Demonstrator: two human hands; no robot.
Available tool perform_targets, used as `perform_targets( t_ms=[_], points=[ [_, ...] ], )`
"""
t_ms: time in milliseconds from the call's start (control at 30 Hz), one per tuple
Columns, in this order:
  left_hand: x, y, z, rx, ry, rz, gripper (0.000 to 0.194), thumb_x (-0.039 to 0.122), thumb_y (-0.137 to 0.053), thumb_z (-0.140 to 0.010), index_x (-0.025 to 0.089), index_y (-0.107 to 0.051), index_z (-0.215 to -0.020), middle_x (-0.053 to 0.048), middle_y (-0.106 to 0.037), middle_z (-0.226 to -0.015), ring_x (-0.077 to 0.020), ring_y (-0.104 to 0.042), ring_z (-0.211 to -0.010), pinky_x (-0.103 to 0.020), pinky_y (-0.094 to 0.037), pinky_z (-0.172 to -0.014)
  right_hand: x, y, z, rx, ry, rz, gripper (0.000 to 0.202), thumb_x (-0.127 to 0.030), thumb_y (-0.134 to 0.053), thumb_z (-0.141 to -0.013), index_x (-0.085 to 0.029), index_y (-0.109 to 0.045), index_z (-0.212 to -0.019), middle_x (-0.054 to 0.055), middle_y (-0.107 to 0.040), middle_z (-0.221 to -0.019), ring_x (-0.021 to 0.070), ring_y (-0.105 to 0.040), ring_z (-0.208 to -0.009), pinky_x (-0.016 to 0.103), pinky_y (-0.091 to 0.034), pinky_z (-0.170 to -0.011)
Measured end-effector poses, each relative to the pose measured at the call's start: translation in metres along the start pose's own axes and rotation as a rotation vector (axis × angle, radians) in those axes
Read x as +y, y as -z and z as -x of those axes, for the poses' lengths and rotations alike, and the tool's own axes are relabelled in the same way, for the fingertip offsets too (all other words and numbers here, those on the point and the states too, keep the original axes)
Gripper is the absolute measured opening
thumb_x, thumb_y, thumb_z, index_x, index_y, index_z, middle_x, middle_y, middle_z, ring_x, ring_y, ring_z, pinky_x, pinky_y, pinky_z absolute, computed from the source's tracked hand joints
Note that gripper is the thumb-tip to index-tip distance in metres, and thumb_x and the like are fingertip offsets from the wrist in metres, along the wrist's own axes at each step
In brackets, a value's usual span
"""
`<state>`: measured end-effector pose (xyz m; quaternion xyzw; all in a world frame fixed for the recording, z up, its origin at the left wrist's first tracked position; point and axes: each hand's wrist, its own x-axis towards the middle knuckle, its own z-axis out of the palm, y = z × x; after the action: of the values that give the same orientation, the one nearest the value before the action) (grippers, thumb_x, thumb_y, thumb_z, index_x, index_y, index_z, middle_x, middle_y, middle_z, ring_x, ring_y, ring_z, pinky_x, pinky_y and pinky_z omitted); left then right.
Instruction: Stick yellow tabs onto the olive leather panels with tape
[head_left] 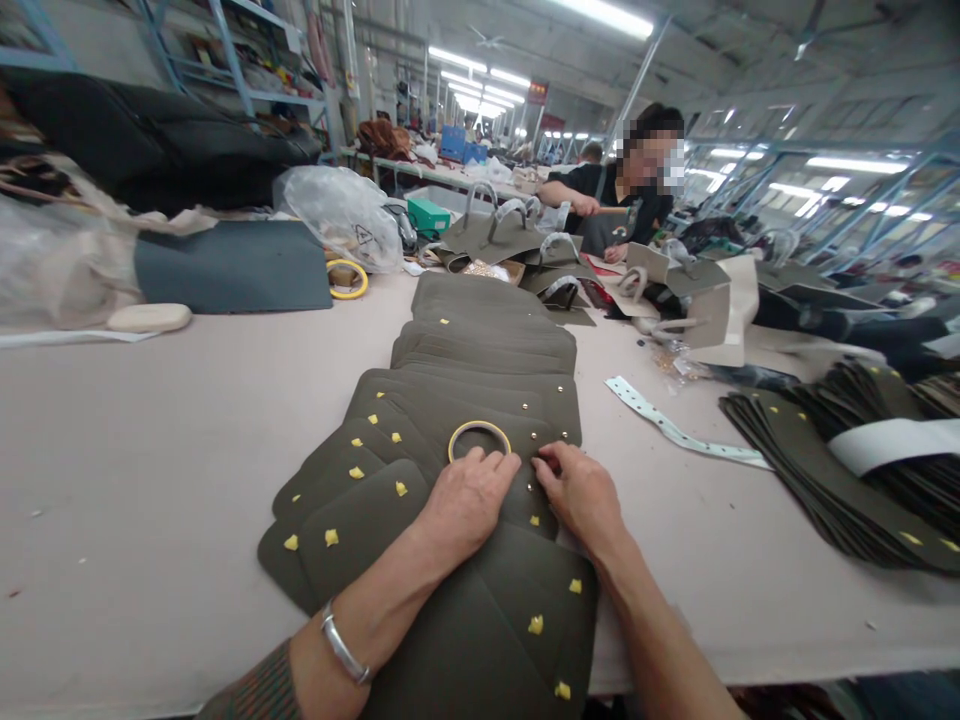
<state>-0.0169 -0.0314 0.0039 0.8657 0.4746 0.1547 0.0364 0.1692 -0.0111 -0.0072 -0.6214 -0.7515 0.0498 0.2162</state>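
Observation:
A fanned stack of dark olive, leather-like panels (487,615) with rounded corners runs up the table before me. My left hand (466,505) is closed around the near side of a yellow-rimmed roll of tape (480,425), held over the panels. Just right of it, my right hand (583,495) has thumb and forefinger pinched together near the panels' right edge; whatever lies between them is too small to make out. Small metal studs (533,436) show close to those fingertips. Torn bits of yellow tape (535,625) dot several panels.
Another pile of olive strips (810,480) lies at right, beside a pale perforated strip (675,430). A second tape roll (347,279) sits by a dark grey sheet (232,265) at back left. Across the table, a person (622,190) works among handled bag pieces (510,240).

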Motion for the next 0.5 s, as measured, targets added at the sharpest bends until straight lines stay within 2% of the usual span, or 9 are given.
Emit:
perform_targets(
  t_ms=[100,167,267,367,433,500],
  points=[
    [-0.003,-0.001,0.003,0.042,-0.003,0.038,0.021,0.012,-0.041,-0.093,0.019,-0.054,-0.107,-0.004,-0.063,-0.089,-0.0212,-0.056,-0.085,-0.033,-0.052,-0.074,-0.002,-0.001,0.001,0.069,-0.026,-0.040,0.015,-0.025,-0.054,-0.088,-0.020,-0.067,-0.092,0.005,-0.069,-0.085,0.0202,-0.065,-0.077,0.031,-0.048,-0.070],
    [-0.006,-0.002,0.006,0.098,-0.017,0.115,0.023,0.013,-0.041,-0.094,0.019,-0.054,-0.111,-0.004,-0.065,-0.092,-0.0206,-0.058,-0.086,-0.033,-0.053,-0.076,-0.004,0.000,0.005,0.088,-0.041,-0.207,0.017,-0.027,-0.053,-0.088,-0.019,-0.068,-0.092,0.005,-0.070,-0.084,0.0197,-0.065,-0.076,0.031,-0.049,-0.071],
    [-0.010,-0.003,0.009,0.182,-0.069,0.268,0.028,0.014,-0.040,-0.095,0.019,-0.050,-0.120,-0.004,-0.068,-0.100,-0.0187,-0.063,-0.090,-0.032,-0.054,-0.079,-0.010,0.006,0.014,0.024,-0.060,-0.540,0.020,-0.031,-0.054,-0.090,-0.019,-0.069,-0.096,0.004,-0.071,-0.083,0.0176,-0.065,-0.071,0.029,-0.051,-0.066],
    [-0.011,0.000,0.010,0.182,-0.117,0.343,0.043,0.015,-0.041,-0.094,0.020,-0.038,-0.136,-0.004,-0.070,-0.102,-0.0181,-0.067,-0.089,-0.031,-0.056,-0.078,-0.018,0.015,0.020,-0.032,0.037,-0.674,0.019,-0.029,-0.056,-0.090,-0.020,-0.069,-0.101,0.004,-0.071,-0.092,0.0174,-0.066,-0.077,0.028,-0.051,-0.068],
    [-0.009,0.002,0.011,0.160,-0.123,0.352,0.051,0.015,-0.042,-0.094,0.020,-0.028,-0.143,-0.005,-0.070,-0.102,-0.0191,-0.068,-0.088,-0.033,-0.057,-0.076,-0.022,0.020,0.021,-0.031,0.139,-0.654,0.018,-0.024,-0.055,-0.090,-0.020,-0.068,-0.101,0.005,-0.070,-0.096,0.0176,-0.065,-0.083,0.028,-0.051,-0.073],
    [-0.008,0.003,0.011,0.145,-0.107,0.355,0.051,0.016,-0.041,-0.094,0.018,-0.027,-0.142,-0.007,-0.070,-0.104,-0.0206,-0.069,-0.089,-0.035,-0.057,-0.077,-0.026,0.022,0.021,-0.019,0.211,-0.618,0.018,-0.020,-0.054,-0.090,-0.020,-0.068,-0.101,0.005,-0.070,-0.097,0.0178,-0.065,-0.088,0.029,-0.050,-0.078]
  ],
)
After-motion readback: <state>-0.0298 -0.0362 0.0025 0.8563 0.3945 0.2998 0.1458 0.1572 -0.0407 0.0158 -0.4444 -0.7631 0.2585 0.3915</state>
